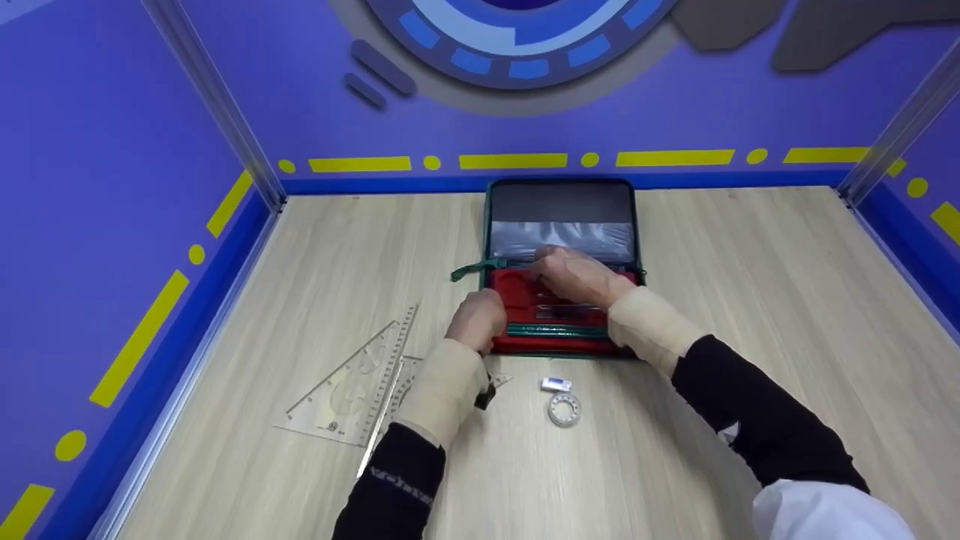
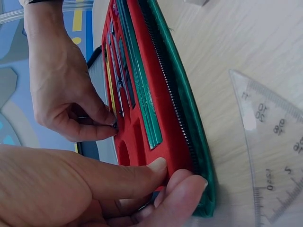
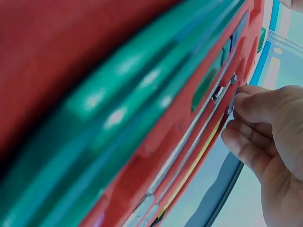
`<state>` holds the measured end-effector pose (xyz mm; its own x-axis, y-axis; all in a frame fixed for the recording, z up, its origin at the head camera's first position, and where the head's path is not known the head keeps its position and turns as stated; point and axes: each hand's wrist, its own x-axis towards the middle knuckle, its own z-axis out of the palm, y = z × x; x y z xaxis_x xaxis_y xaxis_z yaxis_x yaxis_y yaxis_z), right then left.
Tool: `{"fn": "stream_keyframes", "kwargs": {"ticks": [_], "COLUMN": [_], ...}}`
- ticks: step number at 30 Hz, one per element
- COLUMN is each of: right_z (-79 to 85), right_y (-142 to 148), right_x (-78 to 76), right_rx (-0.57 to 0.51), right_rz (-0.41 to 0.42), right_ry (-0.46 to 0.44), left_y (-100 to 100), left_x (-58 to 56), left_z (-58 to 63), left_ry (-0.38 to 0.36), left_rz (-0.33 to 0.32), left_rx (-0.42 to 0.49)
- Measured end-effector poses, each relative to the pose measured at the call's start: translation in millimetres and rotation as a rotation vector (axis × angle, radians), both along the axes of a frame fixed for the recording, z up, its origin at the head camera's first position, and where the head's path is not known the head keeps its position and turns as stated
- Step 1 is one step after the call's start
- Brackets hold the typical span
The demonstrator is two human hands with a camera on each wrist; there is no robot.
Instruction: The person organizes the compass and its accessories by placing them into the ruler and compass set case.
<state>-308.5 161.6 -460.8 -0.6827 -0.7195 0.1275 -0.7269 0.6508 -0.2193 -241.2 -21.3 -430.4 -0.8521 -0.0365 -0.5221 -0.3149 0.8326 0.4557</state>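
A green zip case (image 1: 487, 225) lies unfolded on the table, with a red moulded tray (image 1: 514, 289) in its near half. My left hand (image 1: 478, 319) grips the tray's left end, thumb on its top face and fingers at the side. Over the tray's far part, my right hand (image 1: 576, 277) pinches a small metal piece (image 3: 230, 109) between thumb and fingertips; its exact kind I cannot tell. Slim metal drawing tools (image 2: 117, 71) sit in the tray's slots near that hand. A green ribbed ruler (image 2: 142, 99) lies along the tray's near side.
Left of the case lies a clear set square (image 1: 349, 397), with another clear ruler piece (image 1: 409, 367) partly under my left forearm. In front of the case are a white eraser (image 1: 556, 384) and a round tape roll (image 1: 564, 409). Blue panels (image 1: 525, 135) wall the table.
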Motion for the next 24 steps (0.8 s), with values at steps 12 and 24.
{"fn": "stream_keyframes", "kwargs": {"ticks": [12, 24], "right_z": [-1.1, 8.6], "right_y": [-3, 3], "right_x": [4.3, 13.4], "right_rx": [-0.018, -0.040], "right_rz": [-0.068, -0.096], "right_ry": [-0.060, -0.123], "left_y": [2, -1], "left_x": [0.1, -1.4], "left_z": [1.6, 2.8], "left_ry": [-0.033, -0.027], "left_rz": [-0.019, -0.003], "left_rx": [-0.025, 0.008]}}
